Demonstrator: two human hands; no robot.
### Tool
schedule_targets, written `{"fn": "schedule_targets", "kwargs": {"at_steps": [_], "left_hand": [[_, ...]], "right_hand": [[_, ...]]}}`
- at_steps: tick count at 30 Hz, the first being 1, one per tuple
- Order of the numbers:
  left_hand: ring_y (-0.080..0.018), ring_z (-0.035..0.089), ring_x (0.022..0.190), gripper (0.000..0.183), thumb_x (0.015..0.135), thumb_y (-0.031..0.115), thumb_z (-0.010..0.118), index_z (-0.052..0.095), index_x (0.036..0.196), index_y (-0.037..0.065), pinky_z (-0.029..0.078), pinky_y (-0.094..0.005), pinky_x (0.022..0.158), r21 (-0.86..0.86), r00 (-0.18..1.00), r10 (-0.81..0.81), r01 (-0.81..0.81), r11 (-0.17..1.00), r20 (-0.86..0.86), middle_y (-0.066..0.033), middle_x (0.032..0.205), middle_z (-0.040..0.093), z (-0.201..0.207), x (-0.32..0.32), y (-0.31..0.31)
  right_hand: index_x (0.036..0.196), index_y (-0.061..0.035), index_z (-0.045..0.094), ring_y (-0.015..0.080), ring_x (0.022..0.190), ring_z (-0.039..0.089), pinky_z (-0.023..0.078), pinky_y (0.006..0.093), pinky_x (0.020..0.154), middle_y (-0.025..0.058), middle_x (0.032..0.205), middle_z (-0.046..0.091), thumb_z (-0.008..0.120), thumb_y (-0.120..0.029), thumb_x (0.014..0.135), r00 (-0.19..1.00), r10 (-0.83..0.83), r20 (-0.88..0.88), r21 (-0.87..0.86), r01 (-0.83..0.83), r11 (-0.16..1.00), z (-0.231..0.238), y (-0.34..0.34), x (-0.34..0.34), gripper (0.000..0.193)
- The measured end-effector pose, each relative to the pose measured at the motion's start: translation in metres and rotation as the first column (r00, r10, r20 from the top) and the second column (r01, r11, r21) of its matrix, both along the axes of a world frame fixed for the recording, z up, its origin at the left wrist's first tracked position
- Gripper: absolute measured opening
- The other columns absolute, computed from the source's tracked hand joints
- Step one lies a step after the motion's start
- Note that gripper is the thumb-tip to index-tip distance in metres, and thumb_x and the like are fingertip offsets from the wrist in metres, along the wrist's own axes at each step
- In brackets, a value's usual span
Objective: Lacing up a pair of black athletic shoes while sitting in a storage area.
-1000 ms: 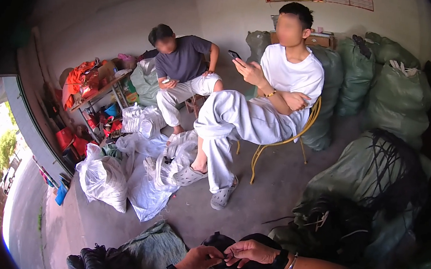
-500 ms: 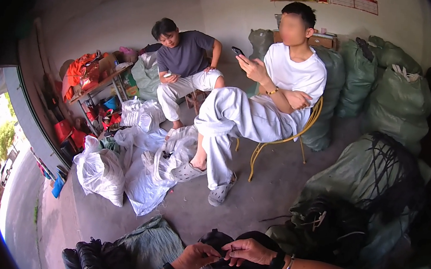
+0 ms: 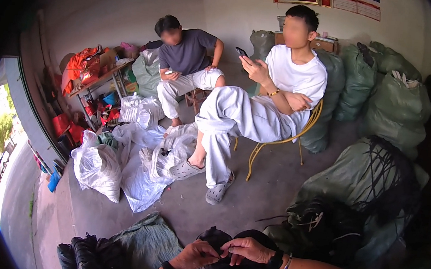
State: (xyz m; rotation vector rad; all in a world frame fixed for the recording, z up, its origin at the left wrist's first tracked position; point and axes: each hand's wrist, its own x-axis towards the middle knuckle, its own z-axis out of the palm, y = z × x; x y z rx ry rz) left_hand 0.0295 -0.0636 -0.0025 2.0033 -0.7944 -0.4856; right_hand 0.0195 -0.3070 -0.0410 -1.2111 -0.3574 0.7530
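Observation:
Both hands meet at the lower middle, over dark material in front of me. My left hand [image 3: 196, 256] is closed in a pinch, thumb against fingertips. Close beside it, my right hand [image 3: 250, 251] pinches too, its fingertips almost touching the left ones. Whatever lies between the fingers is small and dark, and I cannot make it out. Black material [image 3: 215, 235] sits just behind the hands. To their left a grey-green woven sack [image 3: 149, 243] lies spread out, with black bundles [image 3: 89, 258] at its left side.
Two seated people hold phones; the nearer sits on a yellow chair [image 3: 255, 157]. White plastic bags [image 3: 97, 167] lie on the floor at left. Full green sacks [image 3: 399, 109] line the back right, and a sack with black cords [image 3: 346, 169] lies nearer. A cluttered table [image 3: 100, 83] stands far left.
The whole view has shifted slightly. Both hands keep nearly the same pinched pose, close together over the dark material.

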Motion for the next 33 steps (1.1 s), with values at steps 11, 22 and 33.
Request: {"fn": "schedule_targets", "kwargs": {"at_steps": [11, 22, 33], "left_hand": [[-0.0154, 0.054, 0.082, 0.008, 0.079, 0.017, 0.072, 0.07, 0.086, 0.013, 0.038, -0.03, 0.083, -0.033, 1.0, -0.001, 0.0, 0.999, -0.027, 0.0023, 0.08, 0.062, -0.002, 0.0, 0.001], [-0.0163, 0.054, 0.086, 0.01, 0.08, 0.019, 0.071, 0.07, 0.088, 0.014, 0.037, -0.0305, 0.086, 0.016, 1.0, 0.006, -0.006, 1.0, 0.01, 0.0021, 0.082, 0.063, 0.0, 0.001, -0.001], [-0.0188, 0.056, 0.084, 0.01, 0.078, 0.02, 0.072, 0.069, 0.086, 0.015, 0.041, -0.0318, 0.084, 0.074, 0.991, -0.009, -0.001, 0.997, 0.134, 0.001, 0.081, 0.063, 0.0, -0.009, -0.003]], "right_hand": [[0.123, -0.0012, 0.05, 0.0116, 0.069, 0.064, 0.052, 0.0215, 0.062, 0.0066, 0.097, 0.064, 0.047, -0.014, 0.096, 0.999, -0.025, 0.02, -0.033, 0.026, 0.999, -0.001, 0.003, -0.001, 0.03], [0.11, -0.0019, 0.052, 0.0113, 0.065, 0.063, 0.052, 0.022, 0.058, 0.0079, 0.095, 0.066, 0.05, -0.014, 0.095, 0.996, -0.085, 0.024, -0.033, 0.086, 0.996, 0.001, 0.002, 0.001, 0.02], [0.109, -0.0009, 0.054, 0.0121, 0.066, 0.064, 0.052, 0.0229, 0.06, 0.0088, 0.094, 0.067, 0.049, -0.012, 0.095, 0.995, -0.092, 0.038, -0.051, 0.094, 0.994, 0.004, 0.003, -0.007, 0.019]]}}
